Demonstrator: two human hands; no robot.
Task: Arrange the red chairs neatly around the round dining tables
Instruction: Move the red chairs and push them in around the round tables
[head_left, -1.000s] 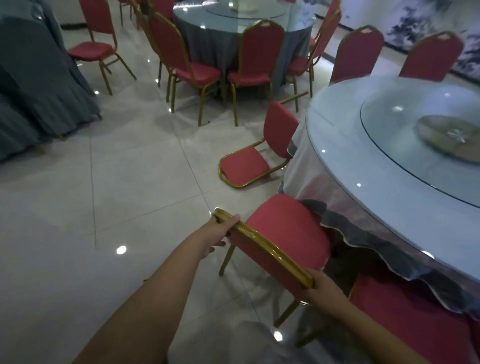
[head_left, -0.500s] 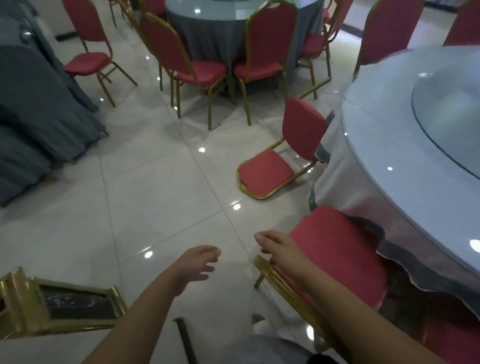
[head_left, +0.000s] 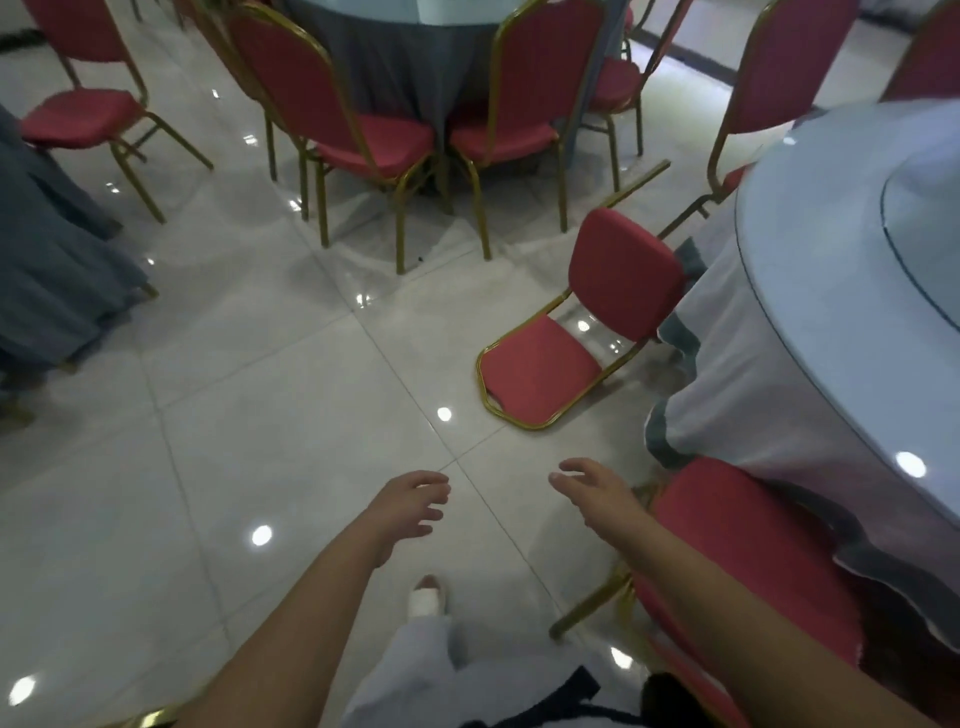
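Chair (head_left: 543, 374) on its back beyond left hand (head_left: 410, 506) and right hand (head_left: 597, 491), both empty, loose-fingered.

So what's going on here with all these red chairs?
A person is tidying chairs around round tables. The left hand and right hand are open, holding nothing, stretched out over the floor. One red chair stands tucked under the near table beside the right arm. Ahead, a tipped chair lies on the floor by that table, probably next.
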